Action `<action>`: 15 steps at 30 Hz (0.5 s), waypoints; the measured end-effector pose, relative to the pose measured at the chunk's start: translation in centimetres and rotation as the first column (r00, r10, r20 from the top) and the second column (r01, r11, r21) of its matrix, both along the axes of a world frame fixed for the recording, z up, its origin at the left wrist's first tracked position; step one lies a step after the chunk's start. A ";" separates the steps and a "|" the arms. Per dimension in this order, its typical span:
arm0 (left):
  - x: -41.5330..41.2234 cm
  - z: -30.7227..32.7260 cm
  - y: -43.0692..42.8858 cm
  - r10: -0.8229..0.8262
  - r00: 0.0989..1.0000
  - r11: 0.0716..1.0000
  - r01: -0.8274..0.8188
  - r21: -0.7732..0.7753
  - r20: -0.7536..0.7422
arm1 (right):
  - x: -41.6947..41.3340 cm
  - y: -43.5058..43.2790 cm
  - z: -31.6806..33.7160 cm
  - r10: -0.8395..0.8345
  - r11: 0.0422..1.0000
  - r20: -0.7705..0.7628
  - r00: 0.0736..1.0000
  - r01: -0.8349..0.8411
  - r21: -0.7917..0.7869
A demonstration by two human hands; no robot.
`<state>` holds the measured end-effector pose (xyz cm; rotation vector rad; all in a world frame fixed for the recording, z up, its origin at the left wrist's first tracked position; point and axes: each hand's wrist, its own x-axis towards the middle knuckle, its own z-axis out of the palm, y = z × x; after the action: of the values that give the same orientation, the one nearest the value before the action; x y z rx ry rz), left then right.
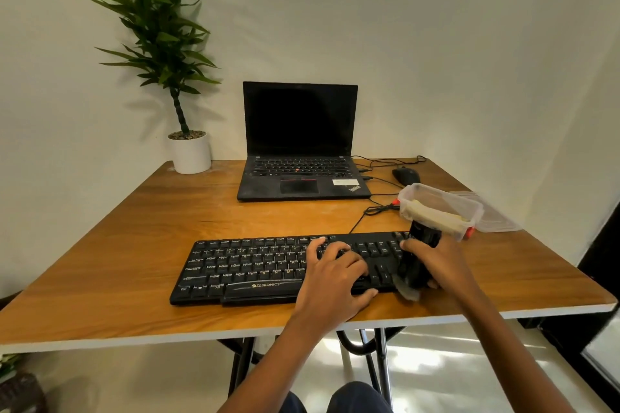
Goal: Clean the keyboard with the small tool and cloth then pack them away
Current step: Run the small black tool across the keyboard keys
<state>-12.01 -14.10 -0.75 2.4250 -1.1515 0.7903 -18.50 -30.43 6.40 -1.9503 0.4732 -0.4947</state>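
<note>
Keyboard [248,266], black, lies near the front edge of the wooden table [134,245]. The left hand [335,270] rests on its right-centre keys, fingers loosely spread and pressing down, holding nothing. The right hand [439,261] is wrapped around a black tool [419,253], held nearly upright over the keyboard's right end; its lower grey tip is blurred and touches the keys or the table edge, which one cannot be told. Just beyond, on the far right, stands a clear container [446,202] with what looks like a pale yellow cloth [436,215] inside, its lid [496,223] lying beside it. Farther back sit an open laptop [298,144], a mouse [406,175] and a potted plant [191,154].
</note>
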 end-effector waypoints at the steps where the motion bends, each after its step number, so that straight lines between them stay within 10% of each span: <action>1: 0.0 0.0 0.0 0.000 1.000 1.000 0.000 0.002 0.000 | -0.1 -0.2 0.2 0.010 1.000 -0.014 1.000 -0.010 -0.008; 9: -0.1 0.1 0.0 -0.010 1.000 1.000 0.010 0.007 -0.014 | 0.1 -0.2 0.8 0.026 0.999 -0.023 0.999 -0.025 0.027; 12: -0.2 0.0 0.2 -0.009 1.000 1.000 0.009 0.000 -0.005 | -0.2 -1.2 0.9 -0.059 0.933 0.189 0.980 -0.014 0.360; 15: -0.2 0.1 1.2 0.046 0.998 0.999 -0.046 -0.011 0.034 | -0.2 -2.0 0.0 -0.112 0.642 0.330 0.937 -0.185 0.744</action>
<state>-12.16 -12.94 -0.68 2.4471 -1.1052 0.8519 -18.71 -32.45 6.40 -0.9988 0.3283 -0.4904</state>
